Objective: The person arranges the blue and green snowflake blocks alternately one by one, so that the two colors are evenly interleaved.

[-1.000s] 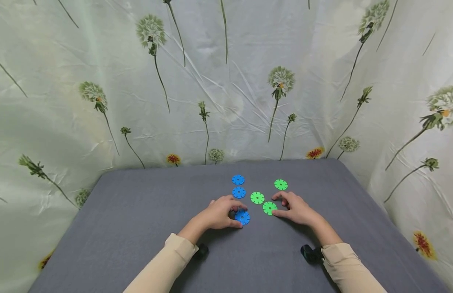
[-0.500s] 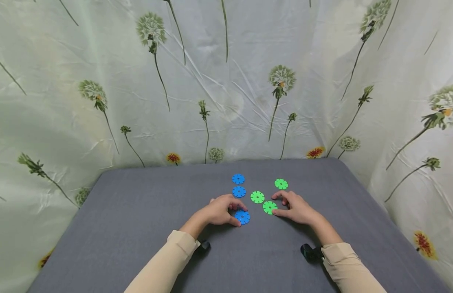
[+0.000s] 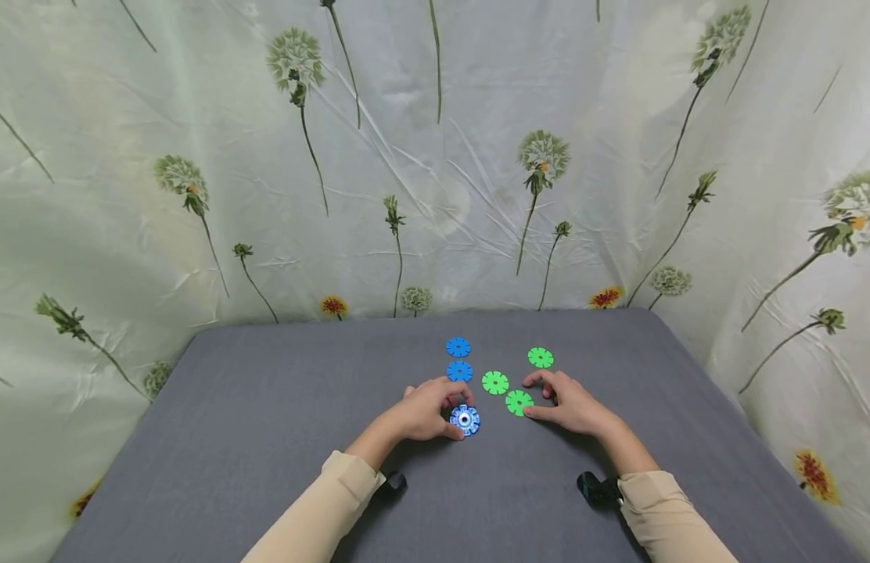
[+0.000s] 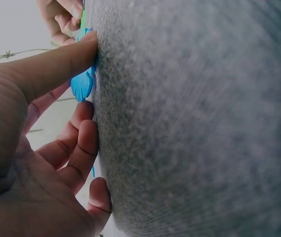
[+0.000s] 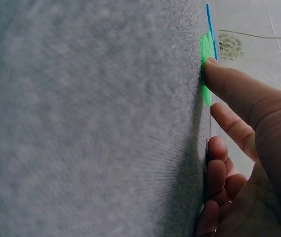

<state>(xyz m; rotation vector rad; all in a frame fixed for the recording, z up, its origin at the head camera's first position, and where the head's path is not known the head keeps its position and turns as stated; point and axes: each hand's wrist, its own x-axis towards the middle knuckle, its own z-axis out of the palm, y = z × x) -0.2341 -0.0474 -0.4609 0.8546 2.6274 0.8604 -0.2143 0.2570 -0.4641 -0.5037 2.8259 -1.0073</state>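
My left hand (image 3: 429, 410) pinches the nearest blue interlocking disc (image 3: 465, 421) between thumb and bent index finger. Glare whitens the top of that disc; the left wrist view shows its blue edge (image 4: 82, 86) tilted, with the fingers close to the cloth. To the right, my right hand (image 3: 570, 403) rests low on the table with fingers loosely bent. Its thumb (image 5: 229, 79) touches the edge of the nearest green interlocking disc (image 3: 519, 403), and its index finger curves just beyond that edge. A second green disc (image 3: 494, 382) lies close behind, at left.
Two more blue discs, a nearer one (image 3: 459, 371) and a farther one (image 3: 458, 347), lie flat behind my left hand. Another green disc (image 3: 541, 357) lies behind my right hand. The grey cloth-covered table (image 3: 280, 407) ends at a flower-print curtain (image 3: 463, 180).
The blue disc at my left hand has tilted and now catches bright glare; it was plain blue and flat before. My left thumb has shifted slightly. The right hand stays in place.
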